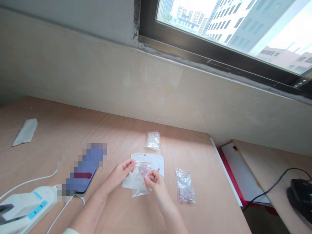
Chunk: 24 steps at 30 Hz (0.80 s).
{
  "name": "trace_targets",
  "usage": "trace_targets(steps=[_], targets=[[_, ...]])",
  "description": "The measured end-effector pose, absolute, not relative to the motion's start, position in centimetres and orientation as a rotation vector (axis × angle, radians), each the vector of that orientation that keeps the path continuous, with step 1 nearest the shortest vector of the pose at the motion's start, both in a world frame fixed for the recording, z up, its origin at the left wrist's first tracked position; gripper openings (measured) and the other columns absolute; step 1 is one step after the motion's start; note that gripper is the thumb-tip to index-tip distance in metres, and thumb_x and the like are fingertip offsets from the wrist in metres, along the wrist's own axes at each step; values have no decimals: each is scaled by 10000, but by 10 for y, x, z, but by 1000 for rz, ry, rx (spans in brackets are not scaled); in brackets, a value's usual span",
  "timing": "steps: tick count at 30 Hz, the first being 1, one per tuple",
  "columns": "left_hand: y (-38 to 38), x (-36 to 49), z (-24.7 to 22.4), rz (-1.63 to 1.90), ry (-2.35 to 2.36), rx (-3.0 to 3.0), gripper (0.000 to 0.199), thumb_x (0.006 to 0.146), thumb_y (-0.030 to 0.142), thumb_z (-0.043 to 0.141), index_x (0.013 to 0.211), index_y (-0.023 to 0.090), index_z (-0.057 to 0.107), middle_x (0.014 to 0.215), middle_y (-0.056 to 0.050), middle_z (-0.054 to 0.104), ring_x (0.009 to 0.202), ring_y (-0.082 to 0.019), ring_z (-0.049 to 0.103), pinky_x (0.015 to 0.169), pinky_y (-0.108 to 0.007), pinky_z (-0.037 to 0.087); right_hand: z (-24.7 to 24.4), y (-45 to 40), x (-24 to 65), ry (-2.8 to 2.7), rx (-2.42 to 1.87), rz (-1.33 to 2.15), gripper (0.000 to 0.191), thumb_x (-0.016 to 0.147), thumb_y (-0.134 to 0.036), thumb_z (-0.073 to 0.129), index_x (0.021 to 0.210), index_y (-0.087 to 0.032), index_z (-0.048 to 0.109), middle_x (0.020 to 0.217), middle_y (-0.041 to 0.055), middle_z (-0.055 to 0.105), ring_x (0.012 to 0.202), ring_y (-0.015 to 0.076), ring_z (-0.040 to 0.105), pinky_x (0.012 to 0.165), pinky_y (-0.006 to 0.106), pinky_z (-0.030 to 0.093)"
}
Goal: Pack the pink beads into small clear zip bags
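Head view: zip bag [184, 186] beside right hand [154, 182], power strip [29, 206] well left.

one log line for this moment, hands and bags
left hand: holding clear zip bag; right hand: pinching same bag; under: white paper; nearby: bag of pink bits

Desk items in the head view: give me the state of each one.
left hand: pinching the top of the clear zip bag
clear zip bag: held over the paper, pink pieces inside
right hand: fingers curled against the bag
white paper sheet: lying flat under the hands
second zip bag: lying on the desk, pink pieces inside
third zip bag: lying on the desk, contents unclear
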<state>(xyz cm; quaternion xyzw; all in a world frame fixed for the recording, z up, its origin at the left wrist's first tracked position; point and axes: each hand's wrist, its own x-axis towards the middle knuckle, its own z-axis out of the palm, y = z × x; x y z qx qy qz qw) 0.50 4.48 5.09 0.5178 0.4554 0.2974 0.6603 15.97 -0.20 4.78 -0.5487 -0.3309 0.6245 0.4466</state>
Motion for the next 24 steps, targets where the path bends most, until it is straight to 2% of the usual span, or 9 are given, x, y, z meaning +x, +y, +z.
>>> trace_targets(steps=[3, 8, 9, 13, 18, 21, 24], targets=[[43, 0, 33, 676, 1064, 1188, 376, 728, 534, 400, 757, 162, 446, 570, 67, 345, 483, -71, 316, 459, -178, 260, 49, 15, 169, -847, -1463, 1314, 222, 602, -350, 597, 593, -168, 469, 480, -44, 471, 437, 80, 402, 452, 206, 288], [36, -5, 16, 578, 1111, 1320, 331, 757, 477, 378, 672, 161, 425, 553, 65, 311, 501, -83, 297, 461, -188, 224, 57, 84, 182, -953, -1675, 879, 186, 674, -326, 492, 769, -170, 459, 619, 16, 555, 597, 155, 523, 564, 259, 374], [35, -4, 15, 567, 1124, 1350, 323, 761, 466, 373, 664, 162, 422, 558, 62, 319, 506, -85, 299, 464, -190, 221, 56, 97, 182, -979, -1783, 742, 181, 670, -313, 488, 770, -168, 448, 620, 25, 552, 614, 170, 528, 586, 276, 380], [35, -2, 18, 526, 1182, 1417, 312, 769, 446, 346, 654, 166, 423, 554, 60, 333, 504, -90, 304, 466, -193, 221, 51, 118, 180, -1005, -1894, 556, 211, 617, -269, 533, 772, -149, 454, 786, 118, 546, 812, 260, 483, 739, 369, 332], [36, -3, 19, 512, 1208, 1445, 300, 764, 440, 352, 654, 174, 437, 554, 56, 378, 513, -99, 345, 486, -190, 251, 51, 66, 202, -1153, -2058, 182, 304, 707, -319, 443, 921, -104, 466, 963, 165, 509, 930, 280, 422, 822, 390, 264], [36, -4, 19, 504, 1199, 1440, 292, 759, 440, 366, 659, 177, 446, 556, 52, 390, 523, -106, 365, 490, -189, 262, 46, 16, 227, -1083, -2322, 44, 323, 684, -290, 469, 943, -99, 494, 965, 184, 510, 928, 312, 413, 786, 410, 260], [36, -3, 18, 511, 1187, 1453, 276, 761, 423, 382, 669, 176, 463, 576, 46, 416, 545, -109, 382, 500, -187, 272, 38, -23, 245, -1051, -2503, 94, 279, 661, -266, 489, 901, -133, 544, 926, 178, 535, 881, 326, 439, 720, 404, 272]])
